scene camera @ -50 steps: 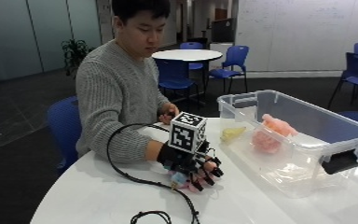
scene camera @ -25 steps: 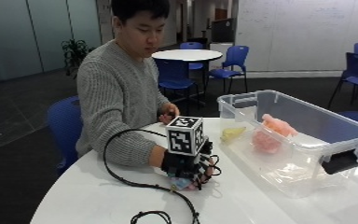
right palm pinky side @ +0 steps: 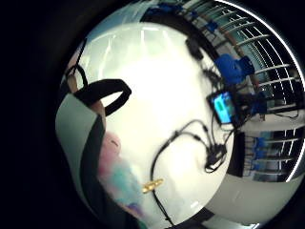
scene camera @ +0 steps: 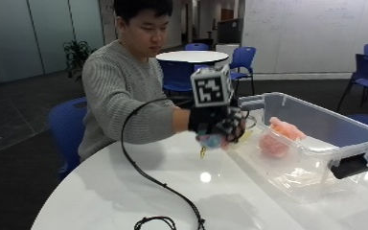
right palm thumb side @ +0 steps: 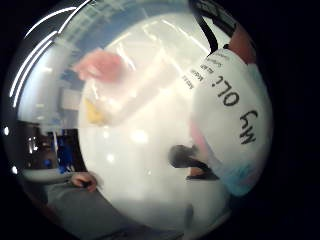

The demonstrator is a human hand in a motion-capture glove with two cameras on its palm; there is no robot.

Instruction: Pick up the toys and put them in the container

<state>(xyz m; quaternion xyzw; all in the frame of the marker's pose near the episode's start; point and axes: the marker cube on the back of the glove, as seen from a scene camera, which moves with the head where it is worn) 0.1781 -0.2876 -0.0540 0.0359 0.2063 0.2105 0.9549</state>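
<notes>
My gloved right hand is raised above the white table, just left of the clear plastic container. Its fingers curl round a small pink and blue toy, which shows close to the palm as a pink and teal blur in the little finger side view. Inside the container lie pink toys and a yellow one, also visible through its wall as pink toys and a yellow toy in the thumb side view.
A black cable runs from the glove down across the table to its front edge. The person sits behind the table on a blue chair. The container's near end has a black latch.
The hand has lifted off the table with the toy in its fingers and moved up toward the container's near corner. The toys inside the container have not moved.
</notes>
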